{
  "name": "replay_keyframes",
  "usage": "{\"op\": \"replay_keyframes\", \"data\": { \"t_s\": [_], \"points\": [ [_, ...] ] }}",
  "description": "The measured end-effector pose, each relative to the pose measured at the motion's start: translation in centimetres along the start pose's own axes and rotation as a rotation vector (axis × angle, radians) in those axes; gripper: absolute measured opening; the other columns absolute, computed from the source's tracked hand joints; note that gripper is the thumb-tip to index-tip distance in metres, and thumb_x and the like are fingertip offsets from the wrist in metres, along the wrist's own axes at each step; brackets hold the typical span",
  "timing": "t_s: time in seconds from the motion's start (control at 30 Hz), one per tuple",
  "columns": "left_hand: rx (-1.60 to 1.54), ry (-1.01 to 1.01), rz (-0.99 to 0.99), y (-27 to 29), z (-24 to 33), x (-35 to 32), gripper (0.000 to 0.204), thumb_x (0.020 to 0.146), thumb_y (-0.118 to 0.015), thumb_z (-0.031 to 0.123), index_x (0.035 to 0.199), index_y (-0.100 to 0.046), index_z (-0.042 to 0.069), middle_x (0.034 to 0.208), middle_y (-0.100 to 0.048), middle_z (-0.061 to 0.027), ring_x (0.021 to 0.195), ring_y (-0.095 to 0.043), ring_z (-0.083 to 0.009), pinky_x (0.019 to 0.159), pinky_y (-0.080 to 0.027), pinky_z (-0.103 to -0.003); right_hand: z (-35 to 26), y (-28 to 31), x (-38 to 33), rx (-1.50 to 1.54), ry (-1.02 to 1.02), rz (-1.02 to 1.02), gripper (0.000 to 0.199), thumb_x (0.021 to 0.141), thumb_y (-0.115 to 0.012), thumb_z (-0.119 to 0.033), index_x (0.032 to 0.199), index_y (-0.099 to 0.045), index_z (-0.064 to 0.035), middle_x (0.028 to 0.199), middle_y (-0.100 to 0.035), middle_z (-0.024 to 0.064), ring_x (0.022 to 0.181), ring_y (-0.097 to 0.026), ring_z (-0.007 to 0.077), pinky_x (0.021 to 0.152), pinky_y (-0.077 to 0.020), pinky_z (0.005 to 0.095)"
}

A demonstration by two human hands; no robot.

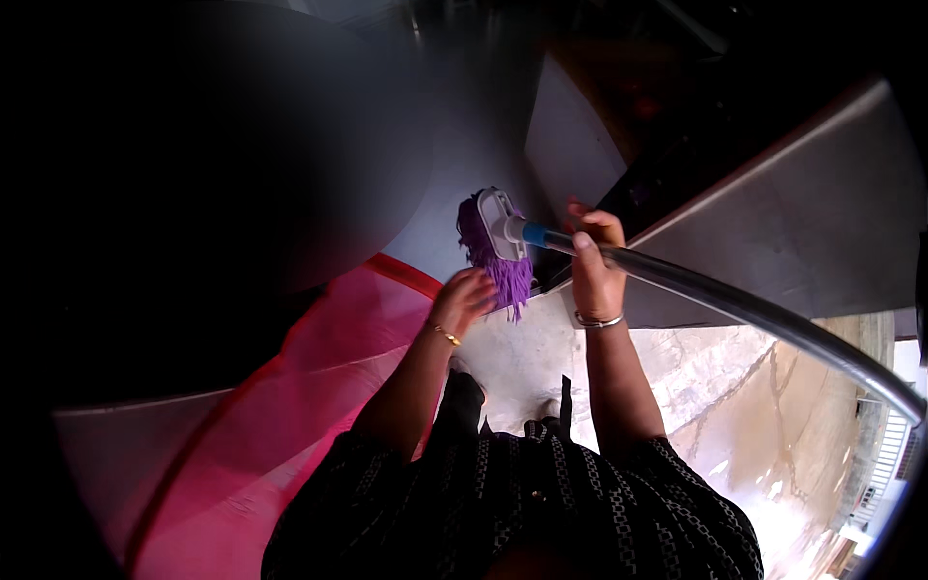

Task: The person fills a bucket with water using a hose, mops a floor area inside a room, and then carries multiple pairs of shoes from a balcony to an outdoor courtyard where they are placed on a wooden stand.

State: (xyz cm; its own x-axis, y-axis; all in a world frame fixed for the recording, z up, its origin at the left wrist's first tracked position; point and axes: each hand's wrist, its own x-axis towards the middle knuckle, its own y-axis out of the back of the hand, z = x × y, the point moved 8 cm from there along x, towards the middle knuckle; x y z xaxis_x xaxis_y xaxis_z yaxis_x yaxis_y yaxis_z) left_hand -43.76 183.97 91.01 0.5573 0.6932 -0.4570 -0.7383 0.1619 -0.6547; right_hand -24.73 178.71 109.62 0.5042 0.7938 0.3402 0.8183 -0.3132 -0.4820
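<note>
One pink sheet (333,372) near left. Left hand (462,298) half-open, fingers blurred, at the edge of purple strands (520,282), contact unclear. Right hand (597,269) curled loosely round the pole (696,282). Just beyond, mid-scene, mop head (500,224); grey panel (802,213) at right.

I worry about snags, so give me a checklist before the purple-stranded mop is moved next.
1. Right hand on the silvery metal pole: ok, thumb lies over it.
2. Purple-stranded mop head attached: ok, its pale plastic frame meets the pole at a blue collar.
3. Left hand off the strands: cannot tell, blurred fingers overlap their edge.
4. Wrists bare: not ok, a thin silvery bracelet on the right, a gold-coloured bracelet on the left.
5. Strands off the red-edged pink sheet: ok, they show apart.
</note>
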Motion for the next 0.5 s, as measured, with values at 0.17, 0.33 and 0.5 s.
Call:
{"op": "replay_keyframes", "data": {
  "t_s": [0.17, 0.33, 0.5],
  "points": [
    [-0.31, 0.461, -0.338, -9.8, -5.7, 1.6, 0.061, 0.08, -0.047, 0.06, 0.116, -0.049, 0.01, 0.121, -0.05, -0.0105, 0.116, -0.044, -0.0265, 0.095, -0.035, -0.047, -1.1, 4.2, -4.2, -0.295, -0.117, 0.038, 0.043, 0.077, -0.065, -0.012, 0.114, -0.045, -0.0046, 0.123, -0.046, 0.0139, 0.115, -0.043, 0.0212, 0.099, -0.0311, 0.0336],
    [-0.442, 0.617, 0.12, -7.6, -13.4, 6.3, 0.023, 0.083, -0.058, 0.031, 0.082, -0.051, 0.009, 0.09, -0.06, -0.0108, 0.09, -0.059, -0.0278, 0.079, -0.047, -0.046, -2.9, 8.0, -11.4, -0.43, -0.273, 0.262, 0.034, 0.076, -0.07, -0.025, 0.096, -0.051, -0.0054, 0.118, -0.051, 0.0131, 0.118, -0.043, 0.0273, 0.099, -0.0318, 0.0381],
    [-0.288, 0.589, 0.144, -9.4, -10.5, 12.7, 0.018, 0.086, -0.051, 0.018, 0.072, -0.045, 0.008, 0.053, -0.05, -0.0083, 0.053, -0.053, -0.021, 0.061, -0.05, -0.037, -0.5, 7.0, -4.7, -0.503, -0.156, 0.216, 0.02, 0.089, -0.052, -0.023, 0.083, -0.049, -0.0047, 0.092, -0.06, 0.0143, 0.104, -0.054, 0.0306, 0.097, -0.0343, 0.0442]
  ]
}}
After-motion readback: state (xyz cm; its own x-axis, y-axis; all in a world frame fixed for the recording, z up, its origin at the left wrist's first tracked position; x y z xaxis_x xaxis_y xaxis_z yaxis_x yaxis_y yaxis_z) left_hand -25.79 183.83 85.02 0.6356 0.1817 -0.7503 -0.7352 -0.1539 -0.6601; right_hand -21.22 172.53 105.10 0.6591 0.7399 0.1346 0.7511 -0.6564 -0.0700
